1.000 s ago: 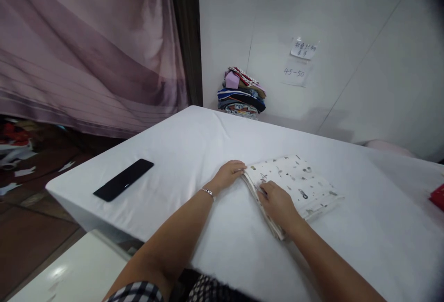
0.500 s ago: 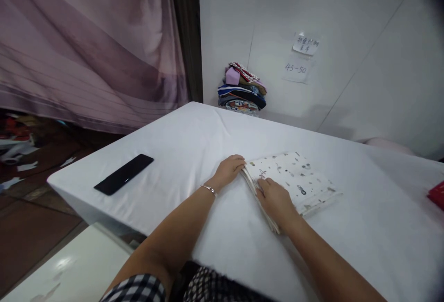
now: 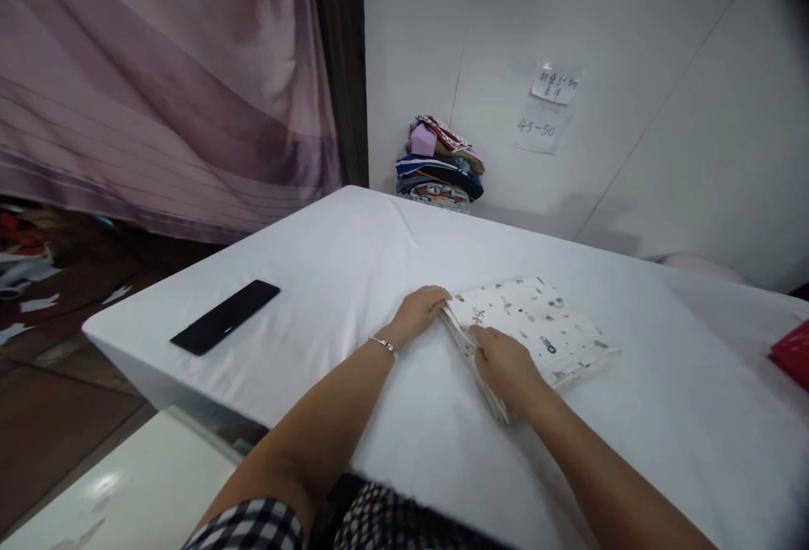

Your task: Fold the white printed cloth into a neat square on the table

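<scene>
Barely anything had changed since half a second before: I saw both hands in the same places on the folded patterned cloth (image 3: pixel 534 327), and only the view had shifted a little. The left hand (image 3: pixel 418 312) lay at the cloth's 9 o'clock edge, fingertips curled against the stacked layers; I could not tell whether it pinched them or merely touched. The right hand (image 3: pixel 507 367) rested flat on the cloth's near corner, at about 7 o'clock, fingers spread and pressing down, gripping nothing.

The cloth sat near the middle of the white-covered table (image 3: pixel 354 264). Toward 9 o'clock the sheet ran bare up to a black phone (image 3: pixel 226 328) lying close to the table's left edge, well apart from the hands. At 12 o'clock, beyond the far edge, a pile of folded clothes (image 3: pixel 441 164) leaned by the wall. At 3 o'clock a red object (image 3: pixel 791 354) showed at the frame's border.
</scene>
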Demonstrator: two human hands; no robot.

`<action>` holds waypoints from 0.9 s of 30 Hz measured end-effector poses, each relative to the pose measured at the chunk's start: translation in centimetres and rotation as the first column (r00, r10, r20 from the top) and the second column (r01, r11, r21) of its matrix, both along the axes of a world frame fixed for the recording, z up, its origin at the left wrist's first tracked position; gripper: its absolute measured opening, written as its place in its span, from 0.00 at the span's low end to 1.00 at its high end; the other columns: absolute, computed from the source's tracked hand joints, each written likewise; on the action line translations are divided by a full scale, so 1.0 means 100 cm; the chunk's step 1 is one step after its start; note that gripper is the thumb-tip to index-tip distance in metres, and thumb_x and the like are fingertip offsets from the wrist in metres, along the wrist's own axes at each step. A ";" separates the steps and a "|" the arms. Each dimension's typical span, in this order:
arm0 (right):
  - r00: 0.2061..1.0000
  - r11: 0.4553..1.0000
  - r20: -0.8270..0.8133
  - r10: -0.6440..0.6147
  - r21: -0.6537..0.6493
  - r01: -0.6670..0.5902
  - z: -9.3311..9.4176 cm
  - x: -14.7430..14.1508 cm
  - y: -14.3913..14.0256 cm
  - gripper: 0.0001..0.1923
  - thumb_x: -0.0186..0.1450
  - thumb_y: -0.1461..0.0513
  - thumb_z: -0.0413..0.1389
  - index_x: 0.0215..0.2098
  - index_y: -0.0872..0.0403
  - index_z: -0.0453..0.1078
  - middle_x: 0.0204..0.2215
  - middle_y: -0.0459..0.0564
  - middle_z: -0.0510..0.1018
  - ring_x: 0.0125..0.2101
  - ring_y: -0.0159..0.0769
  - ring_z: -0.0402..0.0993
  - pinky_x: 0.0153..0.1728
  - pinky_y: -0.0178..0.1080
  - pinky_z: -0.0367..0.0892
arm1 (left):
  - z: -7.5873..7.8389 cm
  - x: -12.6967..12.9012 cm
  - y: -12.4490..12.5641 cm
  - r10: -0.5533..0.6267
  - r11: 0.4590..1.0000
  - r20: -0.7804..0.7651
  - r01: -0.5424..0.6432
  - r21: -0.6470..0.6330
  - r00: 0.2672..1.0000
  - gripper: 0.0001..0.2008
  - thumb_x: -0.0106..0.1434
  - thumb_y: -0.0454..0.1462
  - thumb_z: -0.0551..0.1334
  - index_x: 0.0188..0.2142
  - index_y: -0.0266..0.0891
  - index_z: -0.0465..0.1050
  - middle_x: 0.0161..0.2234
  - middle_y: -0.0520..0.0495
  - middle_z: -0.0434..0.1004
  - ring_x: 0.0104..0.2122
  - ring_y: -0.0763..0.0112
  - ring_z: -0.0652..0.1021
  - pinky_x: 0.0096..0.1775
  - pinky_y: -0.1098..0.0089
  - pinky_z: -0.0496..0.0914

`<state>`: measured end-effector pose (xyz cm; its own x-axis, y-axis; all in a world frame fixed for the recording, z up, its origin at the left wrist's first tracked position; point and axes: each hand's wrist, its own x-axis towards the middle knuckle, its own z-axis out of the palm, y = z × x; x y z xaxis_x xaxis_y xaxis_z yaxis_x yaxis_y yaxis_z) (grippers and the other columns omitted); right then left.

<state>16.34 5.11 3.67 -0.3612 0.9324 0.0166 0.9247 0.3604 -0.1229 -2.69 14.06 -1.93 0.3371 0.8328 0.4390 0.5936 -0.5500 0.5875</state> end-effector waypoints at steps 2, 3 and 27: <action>0.997 1.000 -0.082 0.005 -0.003 -0.005 0.001 0.004 0.002 0.19 0.63 0.67 0.43 0.50 0.55 0.66 0.39 0.54 0.75 0.39 0.39 0.71 0.38 0.37 0.61 | 0.000 0.000 0.000 -0.010 1.000 0.037 0.011 -0.019 0.999 0.13 0.63 0.33 0.52 0.43 0.45 0.73 0.45 0.53 0.75 0.45 0.71 0.74 0.48 0.69 0.66; 0.993 1.000 -0.121 0.008 -0.007 -0.009 0.001 0.007 0.002 0.18 0.64 0.66 0.43 0.49 0.55 0.68 0.40 0.53 0.76 0.40 0.38 0.71 0.40 0.37 0.62 | 0.000 0.000 -0.001 -0.014 0.999 0.054 0.016 -0.033 0.998 0.13 0.63 0.33 0.52 0.43 0.45 0.73 0.45 0.53 0.75 0.44 0.72 0.74 0.48 0.70 0.67; 0.977 0.999 -0.210 0.033 -0.028 -0.039 -0.012 0.012 0.001 0.18 0.66 0.65 0.42 0.51 0.51 0.65 0.40 0.49 0.72 0.38 0.34 0.68 0.39 0.35 0.59 | -0.001 -0.001 -0.003 0.040 0.999 -0.055 -0.040 0.006 0.998 0.13 0.65 0.35 0.53 0.43 0.48 0.74 0.51 0.52 0.71 0.51 0.68 0.70 0.51 0.65 0.66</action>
